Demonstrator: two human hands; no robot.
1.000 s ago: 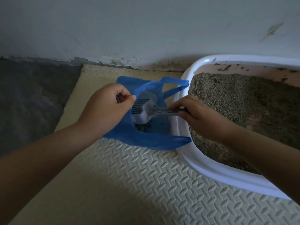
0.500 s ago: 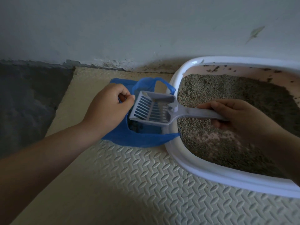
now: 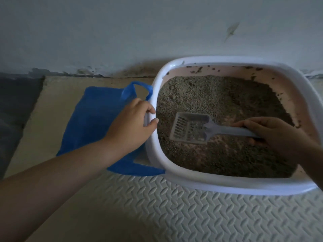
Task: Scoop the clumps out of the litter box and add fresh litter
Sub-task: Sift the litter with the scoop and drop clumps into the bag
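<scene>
A white-rimmed litter box [image 3: 176, 170] with a pink inner wall sits against the wall, filled with grey-brown litter [image 3: 218, 95]. My right hand [image 3: 272, 135] grips the handle of a pale slotted scoop [image 3: 190, 128], whose head lies flat on the litter near the box's left side. Bare pink floor shows through the litter beside the scoop. My left hand [image 3: 131, 126] curls over the box's left rim, thumb inside the rim. A blue plastic bag [image 3: 94, 119] lies slack on the mat just left of the box, partly under my left forearm.
A cream embossed foam mat [image 3: 174, 210] covers the floor in front of the box. Dark bare floor [image 3: 15, 109] lies at the far left. The grey wall [image 3: 122, 32] stands right behind the box, with dirt along its base.
My right hand carried the scoop from over the bag into the litter box and set it on the litter. My left hand let go of the bag and took the box's rim. The bag fell slack.
</scene>
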